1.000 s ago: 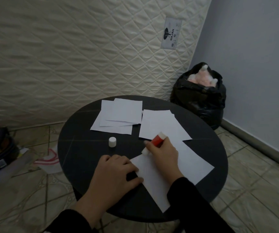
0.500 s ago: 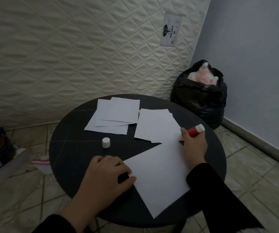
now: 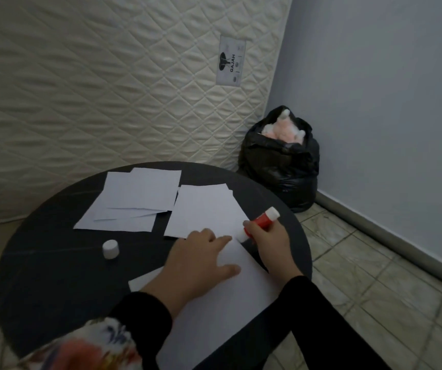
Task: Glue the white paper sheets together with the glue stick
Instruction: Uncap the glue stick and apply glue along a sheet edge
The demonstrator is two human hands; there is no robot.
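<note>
White paper sheet [image 3: 228, 311] lay at the near edge of the black table [image 3: 54, 276], and since half a second earlier the left hand [image 3: 196, 265] had shifted from its left corner onto its upper middle, fingers spread flat. The right hand [image 3: 270, 244] was closed around the red glue stick [image 3: 261, 221], tip down at the sheet's far corner. Gluing of that edge appeared under way. The cap [image 3: 110, 249] stood apart; other sheets [image 3: 204, 209] waited beyond.
</note>
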